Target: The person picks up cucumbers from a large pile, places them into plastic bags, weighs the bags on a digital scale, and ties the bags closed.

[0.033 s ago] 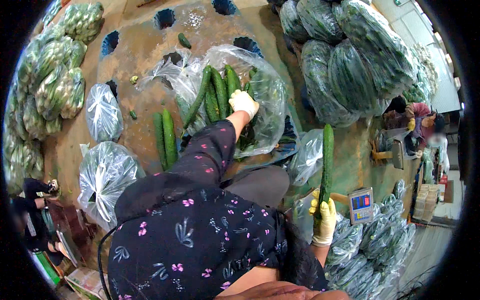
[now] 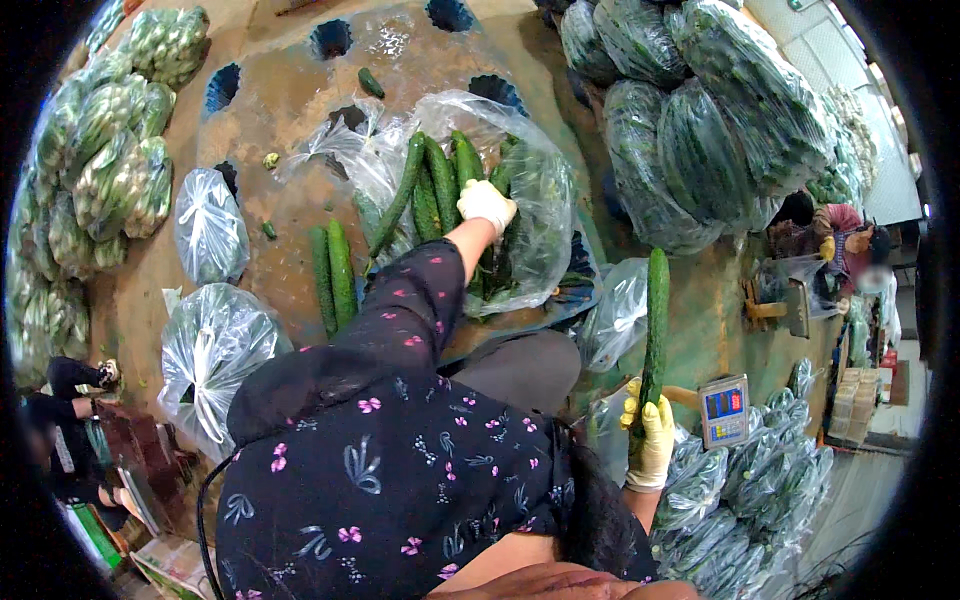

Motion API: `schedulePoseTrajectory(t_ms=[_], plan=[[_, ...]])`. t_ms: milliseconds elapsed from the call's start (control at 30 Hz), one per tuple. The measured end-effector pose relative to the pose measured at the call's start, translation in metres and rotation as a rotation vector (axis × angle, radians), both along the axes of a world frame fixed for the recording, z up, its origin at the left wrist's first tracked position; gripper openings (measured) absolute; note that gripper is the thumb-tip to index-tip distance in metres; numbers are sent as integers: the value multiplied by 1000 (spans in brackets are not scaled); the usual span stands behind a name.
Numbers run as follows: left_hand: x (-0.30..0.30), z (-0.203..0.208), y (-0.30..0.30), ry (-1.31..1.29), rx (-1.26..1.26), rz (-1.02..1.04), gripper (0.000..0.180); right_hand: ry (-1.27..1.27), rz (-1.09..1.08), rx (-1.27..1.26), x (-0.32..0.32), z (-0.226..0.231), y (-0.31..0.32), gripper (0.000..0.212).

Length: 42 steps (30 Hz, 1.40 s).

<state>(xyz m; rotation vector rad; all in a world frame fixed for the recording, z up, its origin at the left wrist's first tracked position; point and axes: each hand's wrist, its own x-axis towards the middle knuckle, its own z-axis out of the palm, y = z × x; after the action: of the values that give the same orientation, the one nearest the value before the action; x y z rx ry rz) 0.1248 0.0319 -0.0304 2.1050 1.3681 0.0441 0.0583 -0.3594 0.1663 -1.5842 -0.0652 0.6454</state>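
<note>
My left hand (image 2: 487, 206), in a white glove, reaches out over a pile of long green cucumbers (image 2: 423, 200) on an opened clear plastic bag (image 2: 548, 190). Its fingers are curled around one cucumber (image 2: 467, 160) of that pile; the hand itself hides part of the grip. At the right my right hand (image 2: 652, 448), gloved in pale yellow, holds a single long cucumber (image 2: 655, 320) upright by its lower end. Two more cucumbers (image 2: 342, 270) lie side by side to the left of the bag, near my left sleeve.
Tied clear bags (image 2: 210, 225) stand at the left. Large bagged cucumbers (image 2: 700, 140) are stacked at the upper right, more bags (image 2: 745, 490) at the lower right. A digital scale (image 2: 723, 410) is beside my right hand. Other people (image 2: 845, 245) work at both sides.
</note>
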Motion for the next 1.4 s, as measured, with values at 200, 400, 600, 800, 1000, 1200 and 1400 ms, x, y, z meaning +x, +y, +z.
schedulePoseTrajectory(t_ms=[200,400,600,800,1000,1200,1400], plan=[[-97,29,19,-543,-943,130,21,60,-18,101,-3,-9,2,40],[-169,3,-10,-946,-1329,73,23,149,55,317,-9,-3,12,48],[-196,83,-43,-1106,-1458,-116,42,98,124,478,-21,3,21,69],[-187,135,-72,-1138,-1522,-364,46,93,210,185,-17,20,66,44],[-156,167,-113,-1181,-1456,-273,32,-65,269,241,-32,20,121,54],[-141,173,-118,-1056,-1281,-297,33,108,293,198,-22,40,114,51],[-112,173,-90,-1425,-1551,-374,45,313,316,287,-19,26,82,55]])
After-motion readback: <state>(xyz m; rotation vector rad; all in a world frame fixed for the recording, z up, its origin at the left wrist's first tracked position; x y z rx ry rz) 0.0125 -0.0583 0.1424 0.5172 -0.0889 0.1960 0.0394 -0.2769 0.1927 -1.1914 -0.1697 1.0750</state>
